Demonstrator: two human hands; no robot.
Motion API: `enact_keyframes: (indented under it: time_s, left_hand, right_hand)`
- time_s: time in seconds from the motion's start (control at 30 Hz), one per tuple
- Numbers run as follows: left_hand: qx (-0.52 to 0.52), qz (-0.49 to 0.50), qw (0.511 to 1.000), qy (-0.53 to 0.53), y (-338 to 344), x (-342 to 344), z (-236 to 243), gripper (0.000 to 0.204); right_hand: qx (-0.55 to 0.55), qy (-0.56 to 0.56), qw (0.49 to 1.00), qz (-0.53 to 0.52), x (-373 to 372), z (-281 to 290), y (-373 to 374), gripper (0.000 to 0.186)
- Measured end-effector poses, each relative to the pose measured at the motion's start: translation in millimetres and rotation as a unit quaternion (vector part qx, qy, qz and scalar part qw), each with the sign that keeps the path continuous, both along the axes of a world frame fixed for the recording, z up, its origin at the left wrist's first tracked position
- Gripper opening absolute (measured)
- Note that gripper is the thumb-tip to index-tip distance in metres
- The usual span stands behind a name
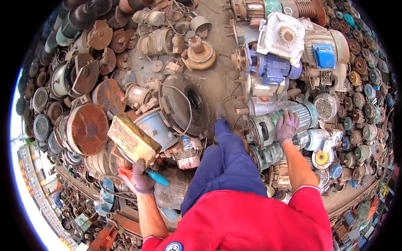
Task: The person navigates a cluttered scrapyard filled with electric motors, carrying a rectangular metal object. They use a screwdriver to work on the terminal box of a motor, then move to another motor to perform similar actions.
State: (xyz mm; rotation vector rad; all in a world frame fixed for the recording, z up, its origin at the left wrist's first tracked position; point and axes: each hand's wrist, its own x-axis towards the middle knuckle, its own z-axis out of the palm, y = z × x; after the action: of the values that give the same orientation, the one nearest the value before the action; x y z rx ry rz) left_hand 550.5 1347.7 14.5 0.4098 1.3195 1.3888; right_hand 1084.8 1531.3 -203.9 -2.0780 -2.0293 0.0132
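My left hand [143, 179], in a grey glove, is closed around a tool with a bright blue handle [157, 177]. The rest of that tool is hidden by the hand and the clutter. A crumpled red piece [127, 177] shows beside the palm; whether it is gripped I cannot tell. Just beyond the fingers lies a tilted, worn yellowish box [133, 137]. On the right, my gloved right hand [287, 126] rests with fingers stretched out on a green ribbed electric motor [300, 115].
A large black tyre [184, 104] leans left of my legs. Rusty round motor housings [87, 129] crowd the left. More motors stack up on the right, including a blue one [274, 69] and a white gearbox [282, 37]. A dirt path [222, 50] runs between the piles.
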Motion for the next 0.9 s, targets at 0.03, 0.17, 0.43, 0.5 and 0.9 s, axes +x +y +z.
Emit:
enact_keyframes:
  time_s: [0.03, 0.17, 0.43, 0.5, 0.9]
  left_hand:
    - [-0.005, 0.014, 1.0, -0.011, 14.6, 2.9, 1.1, 0.049]
    - [0.02, -0.019, 0.999, -0.024, 106.4, 5.4, -9.2, 0.046]
    - [0.058, -0.136, 0.984, -0.099, 332.9, 7.8, 15.2, 0.045]
    - [0.09, -0.162, 0.978, -0.099, 369.5, 7.2, 28.6, 0.045]
    - [0.079, -0.084, 0.991, -0.07, 479.0, -62.8, 78.1, 0.042]
  right_hand:
    - [-0.001, 0.005, 1.0, 0.002, -5.1, 3.3, 1.9, 0.042]
    - [0.005, 0.034, 0.999, -0.003, -2.1, 14.7, 1.0, 0.047]
    - [-0.055, 0.045, 0.997, -0.015, -8.6, 28.7, 7.4, 0.047]
    - [-0.068, 0.047, 0.996, -0.022, -10.6, 36.9, 10.2, 0.047]
    - [-0.099, 0.148, 0.981, -0.074, -16.0, 44.8, 32.5, 0.046]
